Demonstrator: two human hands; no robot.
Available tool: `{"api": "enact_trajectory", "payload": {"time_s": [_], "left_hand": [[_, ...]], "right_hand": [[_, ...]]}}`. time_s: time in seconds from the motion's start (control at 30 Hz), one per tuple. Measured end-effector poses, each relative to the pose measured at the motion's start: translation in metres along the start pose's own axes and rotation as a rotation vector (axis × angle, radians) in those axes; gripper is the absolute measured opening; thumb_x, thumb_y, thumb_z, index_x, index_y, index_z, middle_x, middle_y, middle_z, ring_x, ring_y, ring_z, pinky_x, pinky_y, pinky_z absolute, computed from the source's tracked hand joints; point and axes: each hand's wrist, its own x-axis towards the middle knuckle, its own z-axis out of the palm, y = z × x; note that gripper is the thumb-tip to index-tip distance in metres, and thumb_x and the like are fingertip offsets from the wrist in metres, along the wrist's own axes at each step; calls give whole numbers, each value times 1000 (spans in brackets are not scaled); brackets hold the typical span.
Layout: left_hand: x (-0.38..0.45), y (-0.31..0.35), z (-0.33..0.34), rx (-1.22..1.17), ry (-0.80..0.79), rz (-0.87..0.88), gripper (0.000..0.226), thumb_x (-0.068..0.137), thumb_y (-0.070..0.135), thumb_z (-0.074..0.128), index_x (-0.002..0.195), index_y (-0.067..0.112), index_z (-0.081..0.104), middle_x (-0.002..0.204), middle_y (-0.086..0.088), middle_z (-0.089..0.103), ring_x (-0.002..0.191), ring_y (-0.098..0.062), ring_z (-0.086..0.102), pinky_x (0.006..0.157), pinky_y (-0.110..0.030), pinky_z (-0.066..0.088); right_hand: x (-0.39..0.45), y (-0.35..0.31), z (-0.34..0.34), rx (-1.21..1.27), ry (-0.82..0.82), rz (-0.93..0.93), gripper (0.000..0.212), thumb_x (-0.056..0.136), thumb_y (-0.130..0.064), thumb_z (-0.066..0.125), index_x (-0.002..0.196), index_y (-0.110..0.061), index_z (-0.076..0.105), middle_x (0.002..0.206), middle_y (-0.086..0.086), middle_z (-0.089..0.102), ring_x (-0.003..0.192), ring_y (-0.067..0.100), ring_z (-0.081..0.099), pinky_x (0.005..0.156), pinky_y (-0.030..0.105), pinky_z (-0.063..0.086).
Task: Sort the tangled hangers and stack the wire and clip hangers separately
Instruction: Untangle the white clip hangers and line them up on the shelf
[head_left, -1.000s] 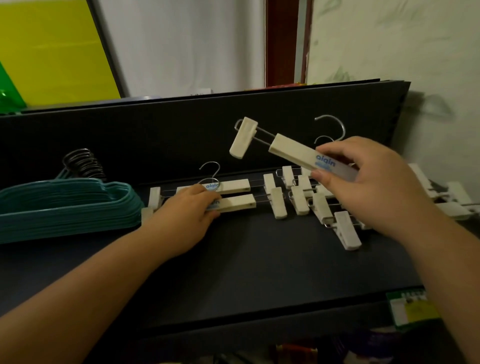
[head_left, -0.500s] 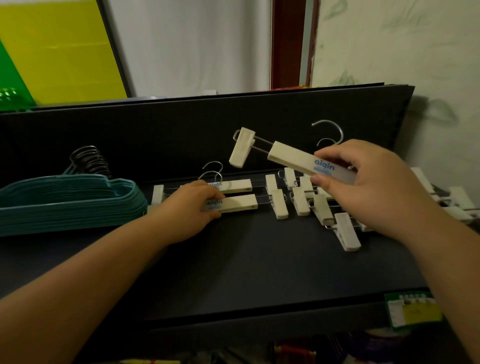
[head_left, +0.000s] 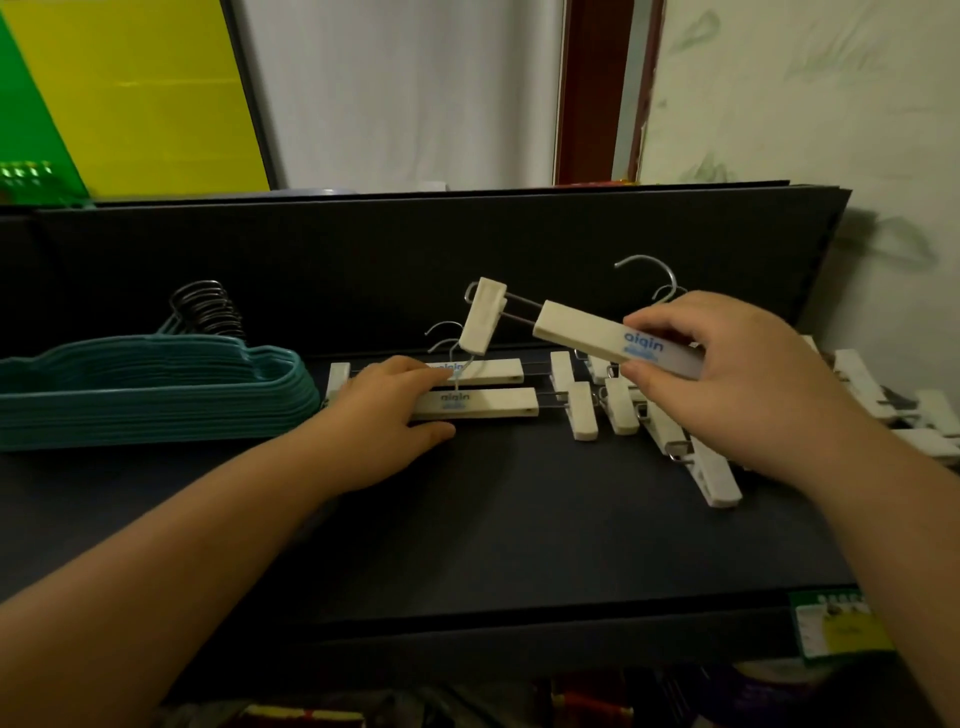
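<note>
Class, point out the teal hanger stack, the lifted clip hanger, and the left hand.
teal hanger stack (head_left: 156, 400), head view, front edge
lifted clip hanger (head_left: 587, 330), head view, white bar
left hand (head_left: 384, 415), head view, back of hand

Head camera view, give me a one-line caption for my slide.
Right hand lifts a white clip hanger while the left hand holds two more flat on the dark table, beside stacked teal hangers.

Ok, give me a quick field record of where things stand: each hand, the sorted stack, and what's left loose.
left hand: left hand grips the nearer of two white clip hangers lying side by side on the dark table
right hand: right hand holds a lifted clip hanger by its bar, above the table
sorted stack: teal hanger stack at left, hooks bunched at the back
loose: tangled clip hangers under and right of the right hand
</note>
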Motion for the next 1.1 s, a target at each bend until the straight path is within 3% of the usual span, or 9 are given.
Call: {"api": "enact_trajectory", "payload": {"time_s": [0.13, 0.27, 0.4, 0.57, 0.83, 0.97, 1.1], "left_hand": [[-36, -21, -16, 21, 136, -18, 69, 83, 45, 68, 144, 28, 40, 144, 6, 41, 130, -14, 39, 109, -38, 37], [-77, -41, -28, 12, 275, -121, 66, 80, 40, 71, 139, 26, 44, 138, 6, 46, 126, -14, 42, 105, -34, 40], [-101, -56, -32, 34, 389, -120, 66, 80, 42, 70, 138, 24, 45, 132, 7, 49, 119, -11, 46, 99, -28, 40], [-104, -54, -27, 97, 325, -25, 66, 84, 47, 64, 143, 32, 38, 143, 11, 39, 132, -10, 35, 107, -27, 31], [-78, -41, -19, 220, 188, 88, 61, 93, 41, 55, 147, 34, 29, 153, 14, 27, 140, -9, 22, 113, -27, 20], [-70, -42, -14, 301, 190, 103, 57, 94, 43, 51, 146, 36, 30, 147, 13, 35, 135, -11, 28, 111, -29, 25], [-67, -42, -14, 302, 237, 91, 55, 94, 37, 52, 146, 33, 33, 149, 10, 29, 134, -14, 30, 110, -29, 30]], "right_hand": [[22, -22, 9, 8, -70, -40, 38, 90, -36, 66, 127, -33, 59, 104, -17, 54, 89, -1, 51, 70, 14, 36], [44, -52, 35, -27, -185, -108, 36, 90, -36, 67, 126, -32, 61, 109, -14, 56, 99, 4, 54, 86, 28, 48], [46, -73, 73, -40, -270, -166, 41, 89, -38, 67, 129, -30, 61, 116, -10, 57, 106, 9, 55, 94, 34, 49], [31, -83, 98, -20, -349, -185, 43, 90, -39, 66, 132, -32, 58, 127, -10, 56, 115, 8, 53, 101, 32, 46], [27, -80, 99, -12, -388, -139, 41, 94, -38, 63, 133, -31, 55, 131, -9, 56, 117, 9, 52, 97, 27, 43], [26, -73, 98, 8, -414, -133, 42, 95, -38, 61, 136, -33, 53, 135, -9, 54, 122, 10, 49, 100, 27, 40], [26, -70, 95, 12, -455, -153, 44, 97, -37, 58, 140, -34, 49, 139, -10, 51, 126, 8, 45, 105, 29, 38]]}}
